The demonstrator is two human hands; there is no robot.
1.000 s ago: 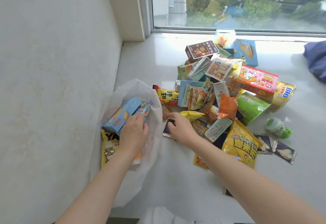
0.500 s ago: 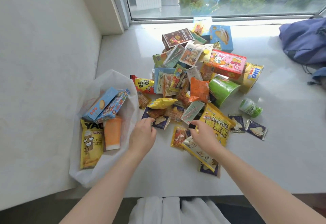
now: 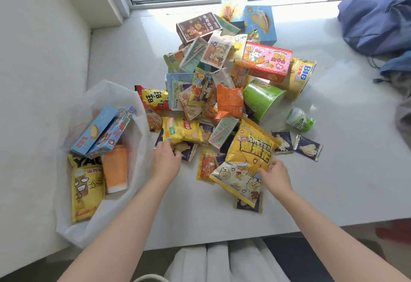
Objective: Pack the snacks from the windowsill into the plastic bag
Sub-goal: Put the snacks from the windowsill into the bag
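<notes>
Pinching the right edge of the popcorn bag (image 3: 249, 161) with the right hand (image 3: 274, 174), at the near side of the snack pile (image 3: 222, 86) on the windowsill (image 3: 333, 170), probably for lifting such a big bag easily. Reaching with the left hand (image 3: 165, 161) to the near corner of the yellow packet (image 3: 182, 131), bent fingers over it and a dark packet (image 3: 188, 151) below, not showing clearly whether grasping or only touching. Having the plastic bag (image 3: 104, 88) lying open just left of the pile, holding two blue boxes (image 3: 94, 130), a yellow pouch (image 3: 85, 188) and an orange cup (image 3: 114, 168), seemingly for a short carry.
</notes>
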